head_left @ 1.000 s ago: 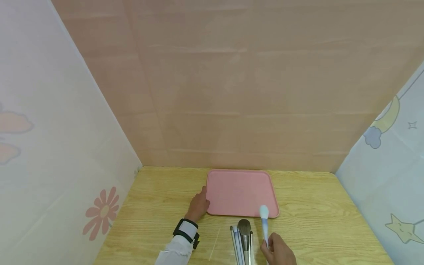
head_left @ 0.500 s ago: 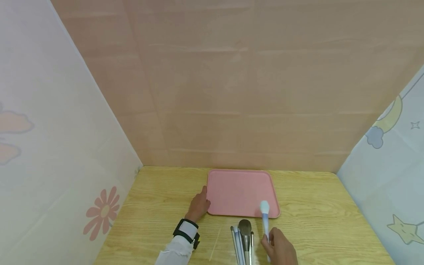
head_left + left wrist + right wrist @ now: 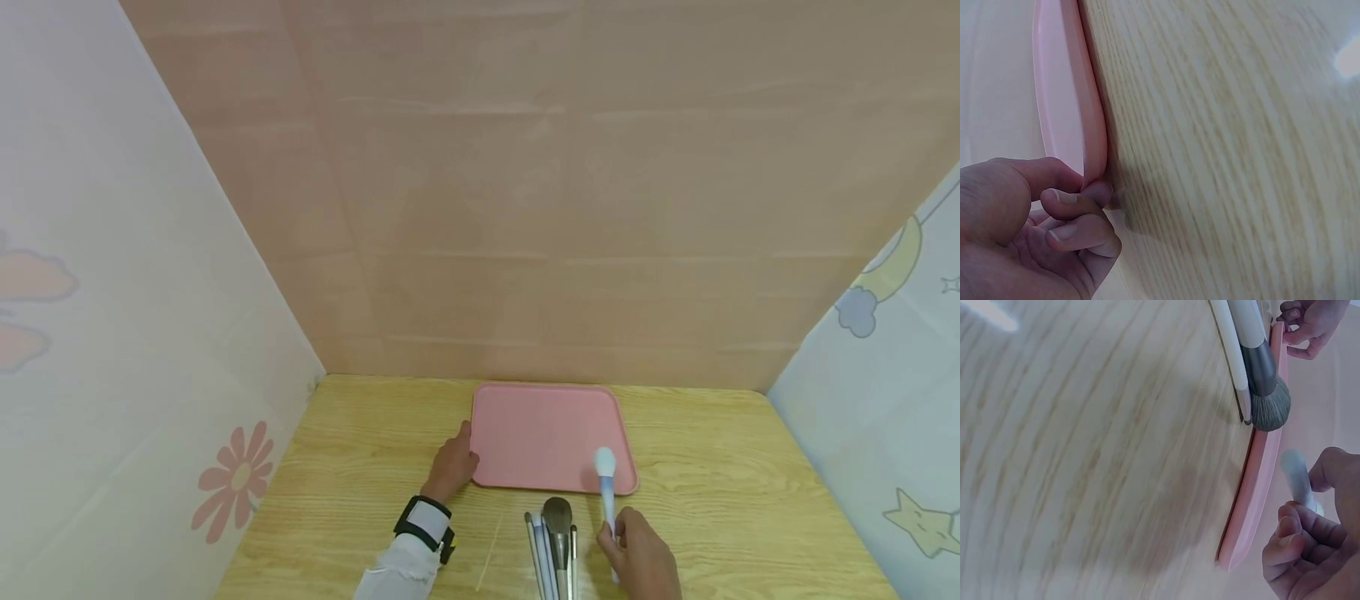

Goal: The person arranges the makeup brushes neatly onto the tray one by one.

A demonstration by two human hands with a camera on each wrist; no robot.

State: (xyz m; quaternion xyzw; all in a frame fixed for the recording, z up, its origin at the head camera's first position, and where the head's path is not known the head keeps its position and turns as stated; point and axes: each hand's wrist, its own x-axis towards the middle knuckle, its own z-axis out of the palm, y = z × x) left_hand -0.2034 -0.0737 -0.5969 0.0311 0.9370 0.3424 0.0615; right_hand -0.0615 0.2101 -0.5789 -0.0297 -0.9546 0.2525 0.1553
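Observation:
A pink tray (image 3: 543, 433) lies on the wooden table. At its left edge my left hand (image 3: 452, 462) pinches the rim, the thumb inside and curled fingers outside, as the left wrist view shows. My right hand (image 3: 641, 554) pinches the handle of a makeup brush (image 3: 607, 492) with a pale tip and blue-to-white handle. Its bristles overlap the tray's near right corner in the head view. In the right wrist view, thumb and forefinger grip the brush's light blue handle (image 3: 1296, 475). Left of that hand lies a bunch of makeup brushes, including a large dark fluffy one (image 3: 557, 521).
Slim brushes (image 3: 538, 554) lie beside the fluffy one, in front of the tray. The wooden table (image 3: 360, 467) ends against a tan back wall (image 3: 465, 208). Patterned white panels (image 3: 150, 292) stand on both sides.
My right hand has moved slightly forward and right with the makeup brush, whose bristles have gone farther over the tray. The left hand stays at the tray's rim.

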